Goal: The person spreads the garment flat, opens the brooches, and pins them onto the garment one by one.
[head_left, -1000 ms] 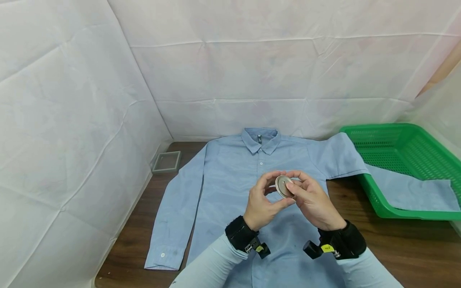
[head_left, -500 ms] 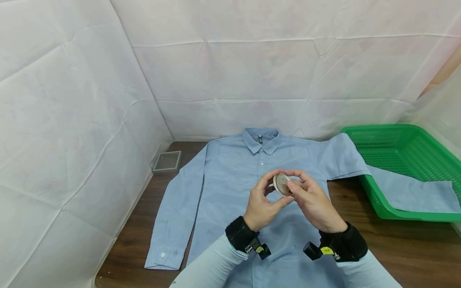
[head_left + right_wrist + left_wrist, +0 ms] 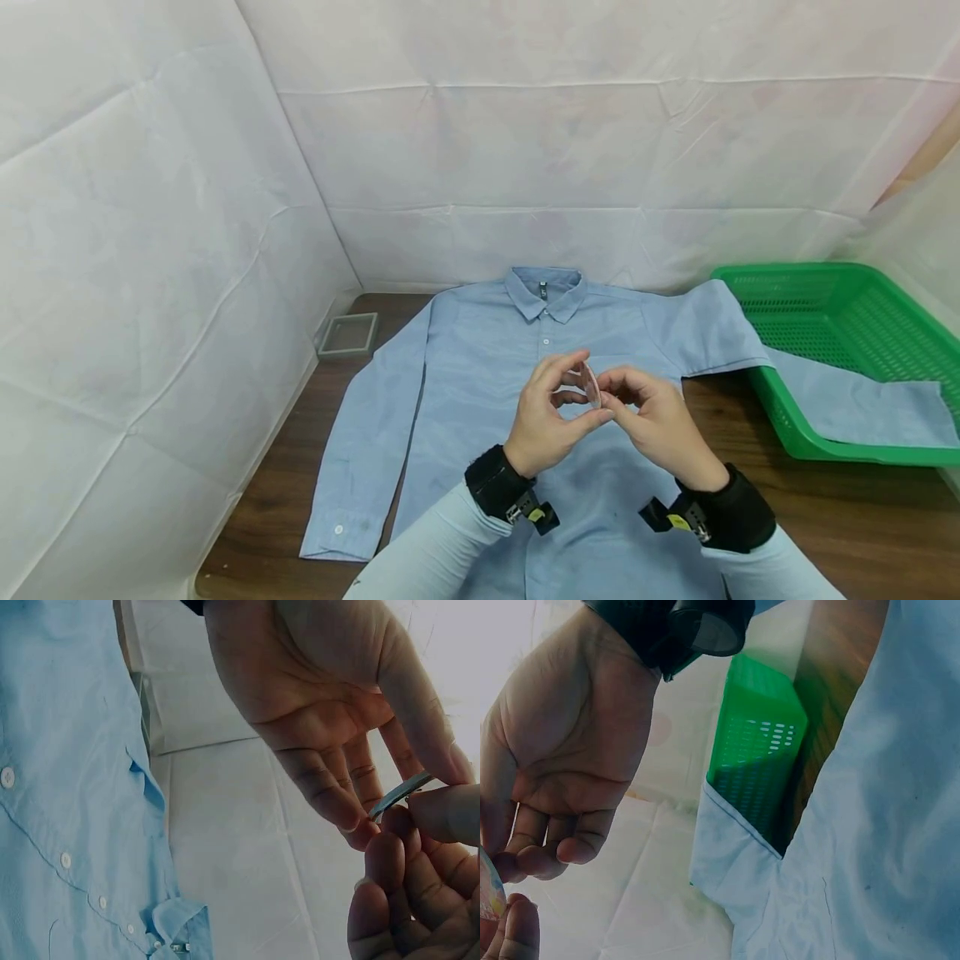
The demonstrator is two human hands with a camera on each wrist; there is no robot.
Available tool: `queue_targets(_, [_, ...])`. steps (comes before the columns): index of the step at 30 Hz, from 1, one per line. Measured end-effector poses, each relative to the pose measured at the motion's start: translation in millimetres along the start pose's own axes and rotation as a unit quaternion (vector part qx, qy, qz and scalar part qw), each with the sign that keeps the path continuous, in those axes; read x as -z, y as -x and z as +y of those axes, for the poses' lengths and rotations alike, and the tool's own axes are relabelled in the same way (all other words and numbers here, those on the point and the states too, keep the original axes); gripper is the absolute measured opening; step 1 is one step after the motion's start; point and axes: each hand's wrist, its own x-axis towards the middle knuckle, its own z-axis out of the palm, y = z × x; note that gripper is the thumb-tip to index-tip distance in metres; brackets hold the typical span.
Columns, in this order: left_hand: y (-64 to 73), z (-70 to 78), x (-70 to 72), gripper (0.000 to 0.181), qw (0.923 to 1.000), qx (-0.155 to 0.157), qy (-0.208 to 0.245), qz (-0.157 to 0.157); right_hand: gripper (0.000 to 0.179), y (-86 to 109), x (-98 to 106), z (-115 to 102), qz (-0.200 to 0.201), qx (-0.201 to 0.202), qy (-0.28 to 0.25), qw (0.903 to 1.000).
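Fingers and thumb of my left hand point(image 3: 551, 412) grip a small round pin badge point(image 3: 591, 385) by its rim, above the middle of a blue shirt point(image 3: 480, 392). The badge stands nearly edge-on in the head view; a bit of its coloured face point(image 3: 490, 889) shows in the left wrist view. My right hand point(image 3: 660, 425) pinches at the badge's back with thumb and fingertips, where a tiny pin-like piece shows in the right wrist view. Buttoned up, the shirt lies spread on the brown table point(image 3: 832, 517), its collar at the far side.
A green perforated basket point(image 3: 817, 454) stands at the right, with one shirt sleeve point(image 3: 862, 408) hanging into it. At the far left is a small grey-rimmed square tray point(image 3: 348, 335). White sheets point(image 3: 480, 150) wall off the back and sides.
The badge has turned from showing its metal back to nearly edge-on. My right hand has moved slightly right and down, its fingers now bent at the badge; my left hand keeps its grip.
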Motion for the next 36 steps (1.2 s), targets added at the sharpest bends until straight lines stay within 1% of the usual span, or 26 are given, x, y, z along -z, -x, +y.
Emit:
queue_targets(2, [0.2,0.1,0.0,0.066,1.0000,0.008,0.003,-0.005,0.018,0.8,-1,1,0.002,0.013,0.010,0.9999])
queue_targets(6, [0.8,-1.0,-0.3,0.066,0.9996,0.026,0.010,-0.008,0.020,0.7,-4,0,0.023,0.035,0.033,0.9986])
queue_targets(9, [1.1,-2.5,-1.0,0.065,0.9991,0.036,0.022,-0.009,0.019,-0.6,-4,-13,0.038,0.047,0.054,0.9967])
queue_targets(12, [1.0,-4.0,-1.0,0.063,0.9977,0.049,0.046,-0.013,0.018,-1.7,-4,-26,0.043,0.052,0.067,0.9955])
queue_targets(13, [0.8,-4.3,-0.6,0.062,0.9970,0.054,0.054,-0.017,0.019,-1.5,-4,-25,0.041,0.049,0.070,0.9955])
queue_targets(15, [0.2,-5.2,0.7,0.060,0.9951,0.063,0.071,-0.027,0.020,-0.6,-3,-16,0.034,0.042,0.071,0.9960])
queue_targets(17, [-1.1,-7.1,3.1,0.060,0.9938,0.069,0.076,-0.040,0.019,0.4,-2,-2,0.021,0.022,0.065,0.9974])
queue_targets(19, [-3.3,-11.4,6.0,0.060,0.9933,0.072,0.074,-0.053,0.016,0.4,0,11,0.007,-0.008,0.056,0.9984])
queue_targets(21, [-5.3,-23.1,8.6,0.061,0.9934,0.074,0.062,-0.061,0.014,-1.0,3,19,-0.003,-0.043,0.049,0.9979])
queue_targets(23, [-8.0,-38.3,11.4,0.064,0.9942,0.077,0.044,-0.062,0.016,-3.8,7,27,-0.005,-0.076,0.054,0.9956])
queue_targets(27, [-14.0,-68.8,19.0,0.068,0.9932,0.098,-0.011,-0.062,0.021,-12.9,16,46,0.010,-0.114,0.102,0.9881])
queue_targets(30, [-20.1,-84.7,26.0,0.068,0.9891,0.117,-0.056,-0.072,0.025,-22.5,23,61,0.021,-0.139,0.138,0.9804])
queue_targets(32, [-24.6,-93.8,29.8,0.068,0.9855,0.125,-0.082,-0.081,0.027,-29.1,27,69,0.025,-0.158,0.153,0.9751])
queue_targets(36, [-35.5,-108.2,34.7,0.069,0.9785,0.134,-0.123,-0.097,0.029,-40.7,34,82,0.032,-0.188,0.184,0.9642])
